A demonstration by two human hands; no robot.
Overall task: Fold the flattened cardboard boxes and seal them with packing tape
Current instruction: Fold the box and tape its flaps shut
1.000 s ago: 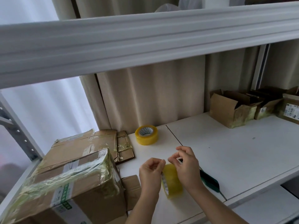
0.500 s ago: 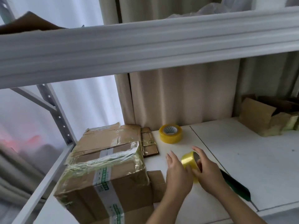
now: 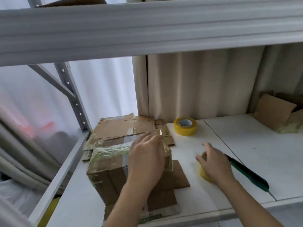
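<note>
A folded cardboard box (image 3: pixel 108 166) wrapped in yellowish tape stands on the white shelf (image 3: pixel 246 161) at the left. My left hand (image 3: pixel 147 159) lies over its right top edge, fingers spread; motion blur hides whether it touches. My right hand (image 3: pixel 213 166) grips a yellow tape roll (image 3: pixel 204 174) low on the shelf surface, right of the box. Flattened cardboard boxes (image 3: pixel 119 128) lie behind the folded one, and a flat cardboard piece (image 3: pixel 177 177) lies under and in front of it.
A second yellow tape roll (image 3: pixel 185 126) lies flat near the beige curtain. A dark green cutter (image 3: pixel 249 174) lies just right of my right hand. Open cardboard boxes (image 3: pixel 275 112) stand at the far right. A thick shelf beam (image 3: pixel 147 27) crosses overhead, and a metal upright (image 3: pixel 72 97) stands at the left.
My left hand let go of the tape roll and moved left onto the taped box. My right hand carried the roll down toward the shelf. The view shifted left.
</note>
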